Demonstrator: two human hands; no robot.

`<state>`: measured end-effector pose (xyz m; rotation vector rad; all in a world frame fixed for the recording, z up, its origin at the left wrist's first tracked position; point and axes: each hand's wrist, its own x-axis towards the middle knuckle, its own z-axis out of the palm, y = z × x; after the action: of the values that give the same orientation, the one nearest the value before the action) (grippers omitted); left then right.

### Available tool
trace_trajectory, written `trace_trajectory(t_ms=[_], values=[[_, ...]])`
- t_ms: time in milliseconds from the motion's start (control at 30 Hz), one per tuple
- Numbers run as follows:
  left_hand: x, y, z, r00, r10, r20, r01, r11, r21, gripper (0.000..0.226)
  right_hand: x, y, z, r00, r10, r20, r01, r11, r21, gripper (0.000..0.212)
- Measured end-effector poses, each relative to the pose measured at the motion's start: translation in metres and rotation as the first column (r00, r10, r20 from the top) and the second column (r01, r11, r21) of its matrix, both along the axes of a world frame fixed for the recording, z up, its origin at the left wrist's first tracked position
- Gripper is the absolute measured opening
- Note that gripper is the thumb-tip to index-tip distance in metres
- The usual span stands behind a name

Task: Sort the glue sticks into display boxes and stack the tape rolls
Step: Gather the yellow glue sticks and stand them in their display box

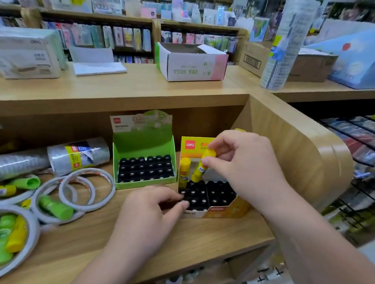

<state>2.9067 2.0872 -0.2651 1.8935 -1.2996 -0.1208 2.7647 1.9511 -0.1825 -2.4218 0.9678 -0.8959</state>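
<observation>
Pinching a yellow glue stick [200, 168] near its cap, the thumb and fingertips of the right hand [241, 160] are closing narrowly around it; the stick is tilting to the left, with its lower end sitting at the back of the black socket tray inside the yellow display box [227, 211]. Just left of it, a second yellow stick [185, 172] is standing upright in the back left corner of the same tray. The left hand [149, 213] is gripping the front left corner of that box, fingers curling against its side and the thumb lying on the tray's front edge. Beside the yellow box on the left, nearly touching it, the green display box [142, 142] is standing with its lid flap raised and its black tray showing. Further left on the wooden shelf [188, 237], white tape rings [86, 191] are lying flat and overlapping one another, with a green glue stick [55, 207] lying across one of them and more green and yellow sticks lying inside the largest ring at the frame's edge. Behind the rings, wrapped packs of clear tape [79, 157] are lying on their sides. A curved wooden side panel [293, 152] is closing off the shelf just right of the right hand. On the shelf above, an open white and pink carton [193, 63] is sitting.
</observation>
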Motion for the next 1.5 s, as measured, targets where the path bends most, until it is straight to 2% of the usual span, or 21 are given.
trace_trajectory(t_ms=[167, 533, 700, 933, 1100, 1167, 1233, 1367, 1500], values=[[-0.002, 0.002, 0.000, 0.997, 0.038, -0.074, -0.039, 0.999, -0.012, 0.015, 0.018, -0.001, -0.007, 0.996, 0.000, -0.093, -0.005, 0.998, -0.058, 0.016], [-0.005, 0.003, 0.002, 0.999, 0.051, -0.018, -0.050, 0.998, 0.032, 0.022, 0.021, 0.000, -0.011, 0.979, 0.007, -0.202, -0.014, 0.999, -0.034, 0.019], [-0.004, 0.005, 0.003, 0.999, 0.044, -0.004, -0.044, 0.996, 0.072, 0.033, 0.023, 0.001, -0.011, 0.967, -0.008, -0.253, -0.019, 0.994, -0.103, 0.021], [-0.003, 0.005, 0.000, 0.998, 0.047, 0.032, -0.049, 0.995, 0.087, 0.035, 0.022, 0.002, -0.009, 0.923, 0.018, -0.385, -0.092, 0.980, -0.176, 0.021], [-0.002, 0.012, 0.000, 0.999, 0.003, 0.035, -0.003, 1.000, -0.016, 0.035, 0.016, 0.014, -0.018, 0.950, -0.002, -0.313, -0.108, 0.937, -0.333, 0.021], [-0.001, 0.019, 0.003, 0.998, -0.001, 0.062, 0.006, 0.997, -0.073, 0.033, 0.014, 0.025, -0.019, 0.980, -0.010, -0.199, -0.076, 0.903, -0.424, 0.020], [0.005, 0.034, 0.008, 0.989, 0.049, 0.137, -0.029, 0.989, -0.144, 0.028, 0.021, 0.038, -0.018, 0.994, 0.076, -0.074, -0.101, 0.887, -0.450, 0.018], [0.036, 0.094, 0.025, 0.926, 0.251, 0.281, -0.191, 0.956, -0.222, 0.018, 0.058, 0.074, -0.021, 0.928, 0.369, 0.046, -0.347, 0.903, -0.254, 0.020], [0.078, 0.168, 0.036, 0.781, 0.501, 0.372, -0.446, 0.865, -0.229, 0.017, 0.108, 0.117, -0.040, 0.843, 0.537, 0.028, -0.533, 0.842, -0.087, 0.023]])
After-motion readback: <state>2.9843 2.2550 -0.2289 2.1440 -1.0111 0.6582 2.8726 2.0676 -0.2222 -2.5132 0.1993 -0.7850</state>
